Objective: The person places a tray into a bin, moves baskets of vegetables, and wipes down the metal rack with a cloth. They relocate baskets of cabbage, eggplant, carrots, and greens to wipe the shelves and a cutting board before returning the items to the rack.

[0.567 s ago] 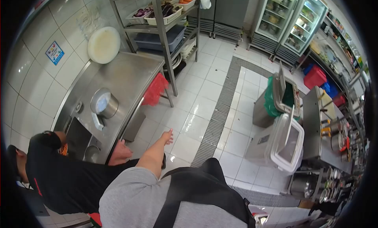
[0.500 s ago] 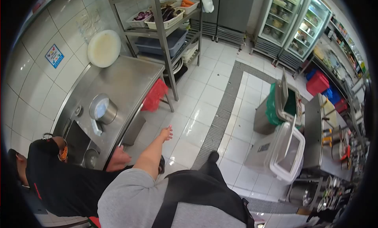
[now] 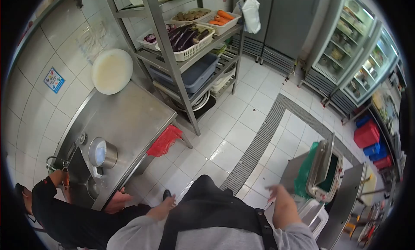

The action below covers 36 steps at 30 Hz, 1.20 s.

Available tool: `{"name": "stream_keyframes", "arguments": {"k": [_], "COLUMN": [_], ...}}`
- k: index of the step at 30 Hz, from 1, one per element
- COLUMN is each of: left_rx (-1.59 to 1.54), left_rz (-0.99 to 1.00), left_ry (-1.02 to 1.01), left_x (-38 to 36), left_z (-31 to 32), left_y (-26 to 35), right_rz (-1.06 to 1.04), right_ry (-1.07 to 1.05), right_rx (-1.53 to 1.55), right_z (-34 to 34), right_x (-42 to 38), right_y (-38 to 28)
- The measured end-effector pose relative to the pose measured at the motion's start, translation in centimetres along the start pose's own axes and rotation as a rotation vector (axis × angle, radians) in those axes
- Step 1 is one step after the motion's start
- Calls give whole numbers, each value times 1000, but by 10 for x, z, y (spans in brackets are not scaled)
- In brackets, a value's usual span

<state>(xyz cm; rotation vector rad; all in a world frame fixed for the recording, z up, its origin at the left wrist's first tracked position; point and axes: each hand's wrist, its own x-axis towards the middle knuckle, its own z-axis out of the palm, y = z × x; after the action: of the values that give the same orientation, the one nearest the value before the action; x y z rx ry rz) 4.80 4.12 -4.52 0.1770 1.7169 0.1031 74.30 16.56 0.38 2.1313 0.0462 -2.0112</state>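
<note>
My left hand (image 3: 169, 202) hangs low at my left side, beside my black apron (image 3: 207, 207), fingers loosely apart and holding nothing. On the other side, my right hand (image 3: 275, 193) is out over the floor with fingers spread, also holding nothing. The grey bin with a green liner (image 3: 313, 170) is the thing nearest to it, and the two look apart. A white lidded bin (image 3: 314, 219) is partly hidden behind my right forearm.
A co-worker in black (image 3: 78, 211) stands at the sink (image 3: 78, 174) on my left. A metal pot (image 3: 103, 152) sits on the steel counter (image 3: 134, 105). Ahead are a rack with eggplants (image 3: 186, 37) and carrots (image 3: 221, 19), and glass-door fridges (image 3: 341, 42). A floor drain (image 3: 255, 146) crosses the tiles.
I have moved forward, and the rack and bins look nearer. My left hand has dropped back towards my side. My right hand has come into view.
</note>
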Motion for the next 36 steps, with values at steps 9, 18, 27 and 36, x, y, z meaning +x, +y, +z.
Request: {"name": "stream_keyframes", "arguments": {"k": [9,18,27,36], "left_rx": [-597,-570,-719,-168], "left_rz": [-23,338,223,52], "left_ry": [164,355,352,-36], "left_x": [0,-27,-42,-14], "left_z": [-15,-9,135,262], "left_y": [70,308,318,230], "right_rz": [-797,-952,-925,-1062], "right_ry": [-137,-220,-54,-132], "right_rx": [-293,165,464,381], "right_z": [140,302,293,36], "right_x": [-217,-266,-228,-242], "right_y": [-489,-707,-782,-703]}}
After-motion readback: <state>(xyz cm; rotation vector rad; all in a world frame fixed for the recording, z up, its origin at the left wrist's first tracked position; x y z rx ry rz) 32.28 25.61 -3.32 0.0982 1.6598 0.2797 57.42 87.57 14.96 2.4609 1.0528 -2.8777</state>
